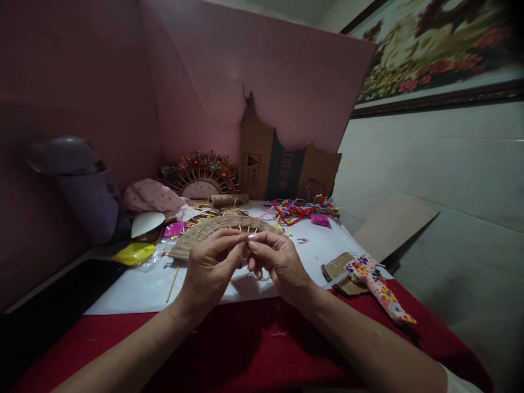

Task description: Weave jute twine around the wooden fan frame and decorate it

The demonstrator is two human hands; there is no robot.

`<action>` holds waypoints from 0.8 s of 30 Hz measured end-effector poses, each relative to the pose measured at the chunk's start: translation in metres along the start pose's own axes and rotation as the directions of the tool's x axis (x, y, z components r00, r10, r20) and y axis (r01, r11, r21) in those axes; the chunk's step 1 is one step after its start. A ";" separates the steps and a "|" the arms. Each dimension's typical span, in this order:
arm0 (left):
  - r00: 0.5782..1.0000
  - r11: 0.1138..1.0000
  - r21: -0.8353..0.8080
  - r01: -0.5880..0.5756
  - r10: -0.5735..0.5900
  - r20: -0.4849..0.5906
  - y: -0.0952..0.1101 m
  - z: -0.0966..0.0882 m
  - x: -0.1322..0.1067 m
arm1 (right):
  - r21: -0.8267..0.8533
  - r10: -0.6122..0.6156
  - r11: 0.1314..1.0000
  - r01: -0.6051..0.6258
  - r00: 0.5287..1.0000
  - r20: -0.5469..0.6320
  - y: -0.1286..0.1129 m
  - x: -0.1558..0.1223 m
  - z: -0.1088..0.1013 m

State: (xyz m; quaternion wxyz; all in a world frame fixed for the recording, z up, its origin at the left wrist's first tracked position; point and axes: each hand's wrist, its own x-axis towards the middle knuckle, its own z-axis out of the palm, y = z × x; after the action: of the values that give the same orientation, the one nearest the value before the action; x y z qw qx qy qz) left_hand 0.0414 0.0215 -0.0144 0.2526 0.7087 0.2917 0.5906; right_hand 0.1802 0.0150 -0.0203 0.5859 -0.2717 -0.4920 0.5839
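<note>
My left hand (210, 267) and my right hand (278, 259) meet fingertip to fingertip above the white sheet (262, 284). Both pinch something small and thin that I cannot make out. Just behind them lies a half-round woven fan piece (213, 228) of tan cord with thin sticks poking out of its rim. A loose wooden stick (172, 284) lies on the sheet left of my left wrist.
A finished decorated fan (200, 172) leans at the back by a cardboard box (282, 164). Coloured cords (301, 208), a pink packet (320, 220), a yellow packet (133, 254), cardboard scraps (338, 270), flowered fabric (379, 286), a purple container (88, 191) surround the sheet. Red cloth (245, 349) covers the table front.
</note>
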 end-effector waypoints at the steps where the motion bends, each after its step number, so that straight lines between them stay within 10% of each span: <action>1: 1.000 1.000 -0.011 0.007 -0.008 -0.011 0.000 0.000 0.000 | -0.002 -0.002 1.000 0.002 1.000 0.009 0.000 0.000 0.000; 24: 0.992 0.993 0.023 -0.117 0.116 0.056 -0.005 0.000 -0.001 | -0.088 0.013 0.996 -0.015 1.000 -0.017 -0.001 0.000 0.001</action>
State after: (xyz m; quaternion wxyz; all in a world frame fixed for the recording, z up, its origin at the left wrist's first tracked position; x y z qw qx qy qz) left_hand 0.0402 0.0239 -0.0187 0.2165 0.7437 0.2505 0.5808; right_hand 0.1795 0.0141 -0.0189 0.5731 -0.3055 -0.5107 0.5634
